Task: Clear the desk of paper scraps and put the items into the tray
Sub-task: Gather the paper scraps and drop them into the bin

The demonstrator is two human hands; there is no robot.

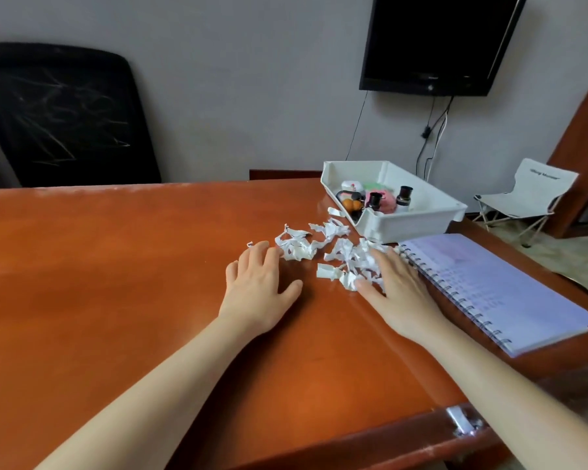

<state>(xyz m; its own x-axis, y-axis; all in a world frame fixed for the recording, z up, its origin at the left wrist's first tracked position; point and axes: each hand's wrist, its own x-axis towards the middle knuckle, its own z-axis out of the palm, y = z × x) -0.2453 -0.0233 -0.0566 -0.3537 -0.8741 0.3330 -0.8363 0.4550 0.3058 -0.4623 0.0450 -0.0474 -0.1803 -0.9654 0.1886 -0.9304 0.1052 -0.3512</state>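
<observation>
White crumpled paper scraps (333,256) are heaped on the glossy reddish-brown wooden desk (116,266), between the two hands. The left hand (258,286) is laid palm down on the desk with its fingers straight and slightly spread, and its fingertips touch the near-left edge of the heap. One tiny stray scrap (250,244) is seen just beyond its outer fingers. The right hand (394,293) is likewise held flat with the fingers extended, and these rest on the right side of the heap; nothing is gripped by either hand. Just to the right of this hand, almost touching it, a spiral-bound notebook (496,290) with pale lilac pages lies open. Beyond the right hand's fingertips, past the scraps, a white plastic tray (411,228) stands on the desk. Two small dark-capped bottles (404,197), a pink object (387,200) and an orange object (351,205) are held in it. Well beyond the left hand, a black mesh office chair (62,113) is set against the grey wall. Far beyond the right hand, a black wall-mounted screen (435,42) and a white folding camp chair (530,195) are visible.
</observation>
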